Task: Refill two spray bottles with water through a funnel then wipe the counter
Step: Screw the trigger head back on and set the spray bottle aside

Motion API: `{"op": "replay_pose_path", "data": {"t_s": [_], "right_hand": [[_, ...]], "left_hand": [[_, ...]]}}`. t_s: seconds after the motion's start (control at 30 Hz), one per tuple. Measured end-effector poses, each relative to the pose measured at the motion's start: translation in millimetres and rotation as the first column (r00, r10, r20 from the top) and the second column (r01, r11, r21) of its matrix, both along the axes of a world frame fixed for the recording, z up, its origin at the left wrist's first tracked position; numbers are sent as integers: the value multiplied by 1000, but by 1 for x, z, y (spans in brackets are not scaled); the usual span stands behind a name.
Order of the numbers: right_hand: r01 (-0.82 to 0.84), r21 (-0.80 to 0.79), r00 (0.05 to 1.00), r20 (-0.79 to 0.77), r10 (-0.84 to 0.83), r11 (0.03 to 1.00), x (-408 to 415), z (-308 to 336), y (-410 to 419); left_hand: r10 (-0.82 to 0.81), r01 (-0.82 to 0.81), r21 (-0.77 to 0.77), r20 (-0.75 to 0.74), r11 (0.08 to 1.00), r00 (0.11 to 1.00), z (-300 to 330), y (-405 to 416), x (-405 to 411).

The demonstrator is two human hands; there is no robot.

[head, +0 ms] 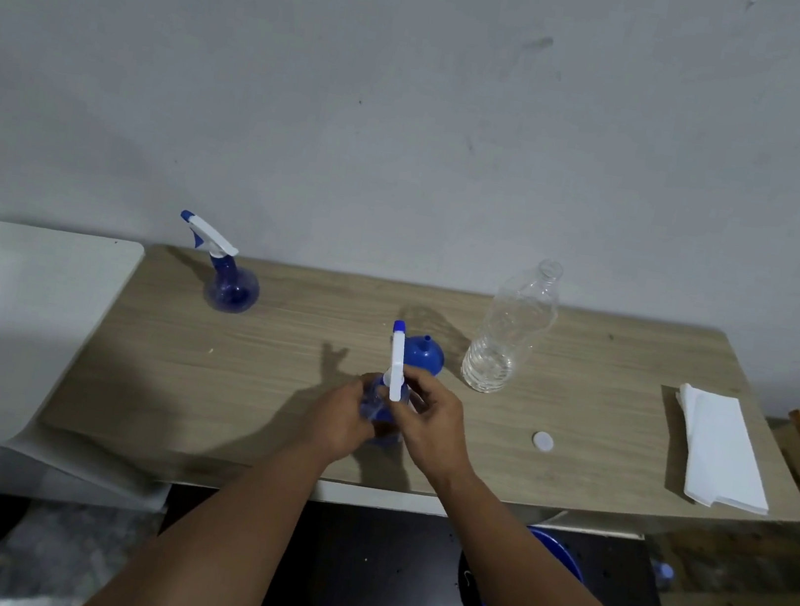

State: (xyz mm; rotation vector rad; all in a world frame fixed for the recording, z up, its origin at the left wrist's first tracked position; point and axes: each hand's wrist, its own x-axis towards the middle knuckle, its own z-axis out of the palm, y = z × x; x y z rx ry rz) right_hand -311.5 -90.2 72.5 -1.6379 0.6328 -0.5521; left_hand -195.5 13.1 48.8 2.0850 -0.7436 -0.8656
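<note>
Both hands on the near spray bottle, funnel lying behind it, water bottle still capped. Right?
Not quite. The head view shows the water bottle uncapped: its neck is open and a white cap lies on the counter. The rest holds: left hand and right hand on the near spray bottle, funnel behind it.

Dim, wide-angle, soft at edges

Low indoor light, bluish-grey cast. Shadows of the hands (pixel 385 425) and far spray bottle (pixel 226 271) fall left and far on the counter (pixel 586 362). No glare. Counter edges bow; near-right corner smeared.
</note>
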Motion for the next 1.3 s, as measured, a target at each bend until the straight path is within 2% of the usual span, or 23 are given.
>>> {"op": "replay_pose_path", "data": {"t_s": [0.27, 0.43, 0.5, 0.57, 0.63, 0.7, 1.03, 1.13, 1.2, 1.3], "right_hand": [[53, -19, 998, -22, -54, 998, 6, 2, 7], [82, -111, 989, -110, -94, 990, 17, 7, 9], [37, -92, 992, -117, -48, 995, 19, 12, 7], [-4, -43, 993, -121, -1, 999, 18, 22, 3], [-55, -2, 992, -115, 55, 998, 17, 29, -1], [-83, 8, 991, -108, 83, 997, 17, 37, -3], [-282, -43, 958, -72, 278, 958, 47, 68, 33], [-381, -70, 918, -148, 368, 922, 49, 62, 48], [-465, -100, 867, -253, 429, 880, 52, 53, 57], [-552, -114, 788, -397, 471, 826, 53, 37, 70]], "left_hand": [[106, -106, 10, 30, 994, 994, -9, -4, -12], [83, -91, 61, 114, 994, 990, 3, -3, -26], [49, -60, 87, 130, 994, 990, 4, 5, -36], [21, -27, 46, 124, 999, 992, 7, 19, -47], [13, -16, 17, 185, 1000, 983, 14, 37, -53], [57, -71, 42, 273, 997, 960, 20, 57, -49], [256, -326, 52, 508, 944, 822, 28, 131, -13], [291, -388, 54, 570, 920, 769, 18, 146, -8], [303, -421, 61, 603, 905, 738, 13, 154, -4], [311, -445, 85, 599, 891, 738, 12, 163, -2]]}}
